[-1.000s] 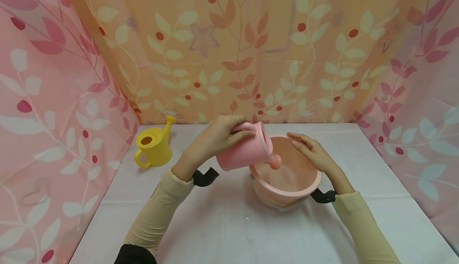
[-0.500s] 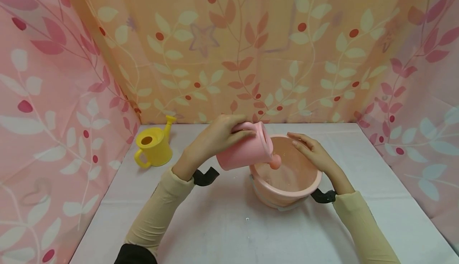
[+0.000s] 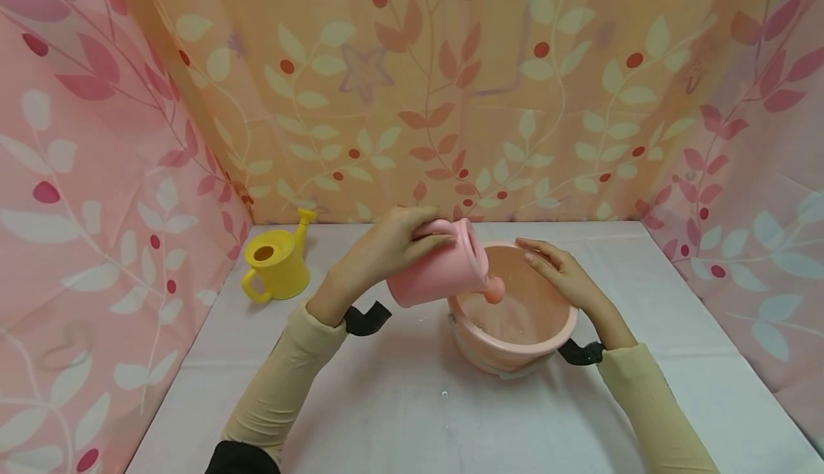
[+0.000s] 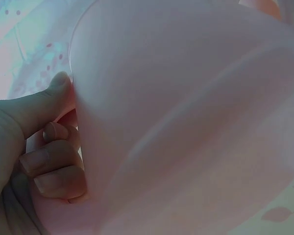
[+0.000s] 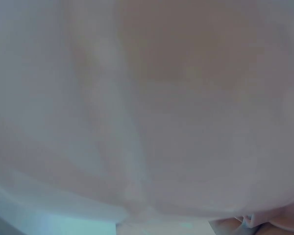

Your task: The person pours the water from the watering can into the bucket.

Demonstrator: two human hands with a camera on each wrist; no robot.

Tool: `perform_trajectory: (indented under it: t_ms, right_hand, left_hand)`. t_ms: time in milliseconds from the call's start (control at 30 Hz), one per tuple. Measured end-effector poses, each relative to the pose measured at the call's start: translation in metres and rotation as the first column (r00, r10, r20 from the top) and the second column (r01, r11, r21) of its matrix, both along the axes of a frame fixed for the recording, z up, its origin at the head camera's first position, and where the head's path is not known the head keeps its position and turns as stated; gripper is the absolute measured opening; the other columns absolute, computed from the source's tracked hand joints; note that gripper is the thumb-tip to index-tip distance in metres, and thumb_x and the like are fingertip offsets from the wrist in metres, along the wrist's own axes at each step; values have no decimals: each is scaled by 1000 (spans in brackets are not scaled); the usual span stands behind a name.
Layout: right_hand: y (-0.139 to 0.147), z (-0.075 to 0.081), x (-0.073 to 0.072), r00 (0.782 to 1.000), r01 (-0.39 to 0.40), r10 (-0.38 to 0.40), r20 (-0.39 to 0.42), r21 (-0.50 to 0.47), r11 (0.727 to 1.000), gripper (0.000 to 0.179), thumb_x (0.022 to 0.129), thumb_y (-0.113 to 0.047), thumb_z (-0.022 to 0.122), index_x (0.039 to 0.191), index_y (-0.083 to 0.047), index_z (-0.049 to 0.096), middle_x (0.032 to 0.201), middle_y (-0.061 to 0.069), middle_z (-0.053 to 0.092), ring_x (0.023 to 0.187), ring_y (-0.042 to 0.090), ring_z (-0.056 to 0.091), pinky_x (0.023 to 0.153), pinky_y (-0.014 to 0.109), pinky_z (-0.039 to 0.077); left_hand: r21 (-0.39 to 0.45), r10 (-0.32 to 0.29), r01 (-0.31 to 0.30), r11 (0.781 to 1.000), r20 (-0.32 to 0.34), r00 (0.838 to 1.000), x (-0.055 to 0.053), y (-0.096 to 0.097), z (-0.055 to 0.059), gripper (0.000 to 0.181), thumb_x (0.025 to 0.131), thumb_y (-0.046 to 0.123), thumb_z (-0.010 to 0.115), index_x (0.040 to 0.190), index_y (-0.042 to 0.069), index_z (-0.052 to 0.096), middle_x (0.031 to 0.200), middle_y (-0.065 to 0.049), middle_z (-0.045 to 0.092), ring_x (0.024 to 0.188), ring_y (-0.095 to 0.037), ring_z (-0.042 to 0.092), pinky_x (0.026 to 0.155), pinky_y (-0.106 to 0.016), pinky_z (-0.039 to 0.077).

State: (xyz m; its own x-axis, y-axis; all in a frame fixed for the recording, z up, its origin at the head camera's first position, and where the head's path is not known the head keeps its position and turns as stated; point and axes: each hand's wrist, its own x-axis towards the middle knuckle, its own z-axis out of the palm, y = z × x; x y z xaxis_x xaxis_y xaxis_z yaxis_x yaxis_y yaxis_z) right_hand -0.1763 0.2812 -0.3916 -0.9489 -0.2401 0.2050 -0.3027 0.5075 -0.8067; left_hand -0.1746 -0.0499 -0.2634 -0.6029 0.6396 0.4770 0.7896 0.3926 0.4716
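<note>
A pink watering can [image 3: 438, 267] is tilted, its rounded spout tip [image 3: 494, 290] over the left part of a peach-coloured pot [image 3: 511, 359]. My left hand [image 3: 393, 245] grips the can by its handle; in the left wrist view, curled fingers [image 4: 59, 166] pass through the handle and the thumb lies along it. No stream of water can be made out. My right hand [image 3: 563, 274] rests on the pot's right rim with its fingers extended along it; the thumb is hidden. The pot's wall [image 5: 196, 147] fills most of the right wrist view, blurred.
A yellow watering can [image 3: 277, 265] stands upright at the back left of the white-covered table [image 3: 386, 417]. Small water drops [image 3: 444, 394] lie in front of the pot. Patterned cloth [image 3: 360, 102] hangs at the back and both sides.
The pink watering can and my left hand have shifted very slightly to the left. My right hand and the pot keep their places.
</note>
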Motion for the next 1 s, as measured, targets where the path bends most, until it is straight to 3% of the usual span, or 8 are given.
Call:
perform_trajectory:
  t_ms: [300, 533, 700, 833, 1000]
  right_hand:
    - [-6, 10, 6, 1000, -6, 6, 2, -8, 1000, 40, 97, -20, 49, 135, -6, 45, 137, 13, 47, 129, 28, 40, 91, 5, 33]
    - [-16, 26, 17, 1000, 9, -9, 5, 28, 1000, 41, 98, -18, 48, 134, 1, 44, 136, 18, 46, 128, 32, 41, 89, 4, 32]
    - [-17, 28, 18, 1000, 11, -12, 13, 40, 999, 42, 98, -19, 47, 134, 1, 43, 137, 18, 45, 128, 32, 40, 89, 4, 32]
    - [-16, 27, 18, 1000, 10, -11, 19, 38, 999, 42, 98, -19, 48, 135, 1, 43, 137, 18, 45, 128, 32, 40, 89, 4, 32]
    - [-15, 25, 17, 1000, 10, -10, 14, 32, 999, 41, 98, -18, 48, 135, 0, 44, 137, 17, 45, 128, 31, 40, 89, 4, 32]
  left_hand:
    - [37, 2, -2, 999, 0, 1000, -3, -5, -5, 14, 84, 25, 70, 89, 13, 63, 73, 4, 58, 70, -9, 52, 66, -22, 46]
    - [76, 34, -38, 996, 54, 998, -4, -13, -14, 14, 84, 26, 69, 92, 15, 65, 78, 4, 59, 74, -10, 52, 69, -25, 47]
    - [109, 34, -43, 993, 83, 996, -3, -18, -22, 14, 85, 29, 67, 89, 17, 63, 78, 5, 58, 73, -9, 53, 69, -25, 47]
    - [152, 36, -47, 987, 74, 997, -2, -21, -28, 17, 86, 29, 66, 96, 15, 65, 85, 6, 62, 77, -7, 55, 73, -25, 49]
    - [196, 81, -92, 976, 66, 995, 0, -26, -38, 18, 85, 32, 67, 97, 18, 66, 85, 8, 61, 78, -6, 55, 72, -25, 48]
